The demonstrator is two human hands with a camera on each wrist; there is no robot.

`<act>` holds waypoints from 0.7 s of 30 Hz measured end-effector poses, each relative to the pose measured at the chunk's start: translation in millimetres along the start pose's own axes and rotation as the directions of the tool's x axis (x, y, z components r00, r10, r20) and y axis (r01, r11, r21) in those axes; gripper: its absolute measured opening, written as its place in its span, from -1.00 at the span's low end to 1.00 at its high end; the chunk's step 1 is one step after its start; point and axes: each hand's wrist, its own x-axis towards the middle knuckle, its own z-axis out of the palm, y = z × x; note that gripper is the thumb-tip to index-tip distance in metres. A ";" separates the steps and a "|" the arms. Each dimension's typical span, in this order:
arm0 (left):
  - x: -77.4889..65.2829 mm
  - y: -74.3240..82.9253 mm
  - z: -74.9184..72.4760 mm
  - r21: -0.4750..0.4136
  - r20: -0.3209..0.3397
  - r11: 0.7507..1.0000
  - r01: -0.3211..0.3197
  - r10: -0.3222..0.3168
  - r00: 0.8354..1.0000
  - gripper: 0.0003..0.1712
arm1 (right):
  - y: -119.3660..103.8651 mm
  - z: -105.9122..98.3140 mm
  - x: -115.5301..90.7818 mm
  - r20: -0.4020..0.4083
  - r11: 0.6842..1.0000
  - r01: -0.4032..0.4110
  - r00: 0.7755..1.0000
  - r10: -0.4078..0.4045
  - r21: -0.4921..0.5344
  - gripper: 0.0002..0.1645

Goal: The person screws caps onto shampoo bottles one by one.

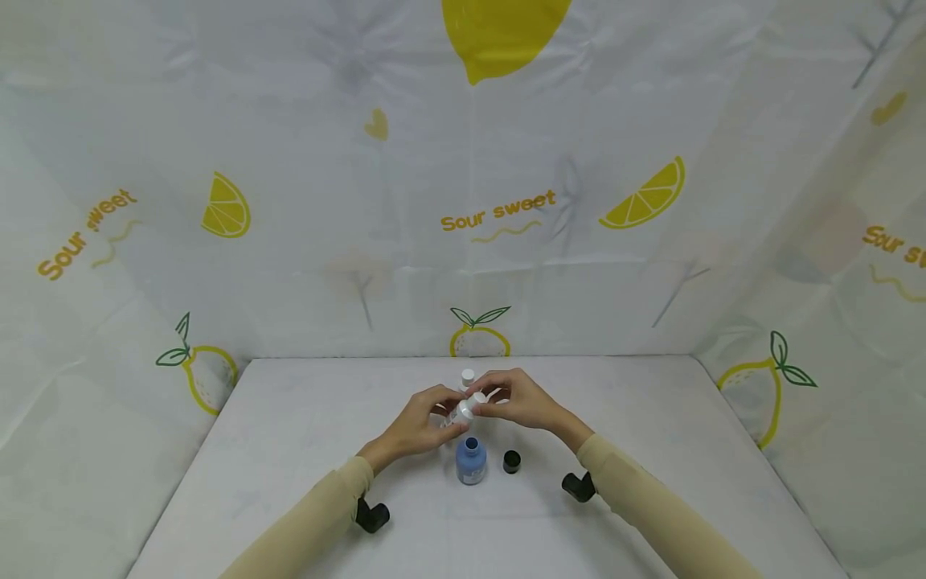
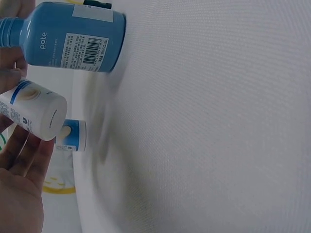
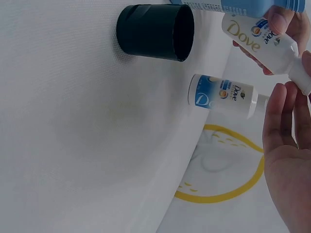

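My left hand (image 1: 418, 425) grips a small white Dove bottle (image 3: 257, 43), tilted and raised off the table. The fingers of my right hand (image 1: 526, 400) pinch the white cap (image 3: 300, 77) at the bottle's top. Whether the cap is loose on the neck, I cannot tell. Just nearer than the hands, a blue bottle (image 1: 471, 466) stands upright with its threaded neck uncovered. To its right on the table sits a black cap (image 1: 512, 461). Behind the hands, a second Dove bottle (image 3: 224, 94), white and blue, stands upright with its white cap on, partly hidden in the head view.
A white cloth covers the table (image 1: 289, 450), and printed white sheets (image 1: 325, 201) with lemon patterns hang behind and at both sides. Black wrist-worn devices (image 1: 372, 517) stick out below both forearms.
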 end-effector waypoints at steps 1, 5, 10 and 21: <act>-0.2 0.0 0.1 0.003 -0.001 1.000 0.000 0.000 1.000 -0.53 | -2.2 0.1 0.1 0.001 1.000 -0.005 1.000 0.005 -0.001 -0.65; -0.6 0.4 -0.6 0.007 0.003 1.000 -0.004 0.004 1.000 -0.53 | 1.9 2.3 1.3 -0.017 0.999 -0.019 1.000 0.019 -0.032 -0.64; 0.4 2.0 -1.6 0.001 0.006 1.000 -0.016 0.016 1.000 -0.52 | 17.1 5.1 3.2 -0.063 0.997 -0.027 0.998 0.023 -0.068 -0.68; 3.2 4.5 -0.7 0.016 0.004 0.999 -0.028 0.028 1.000 -0.51 | 15.7 6.7 2.3 -0.129 0.996 -0.065 0.990 0.057 -0.061 -0.67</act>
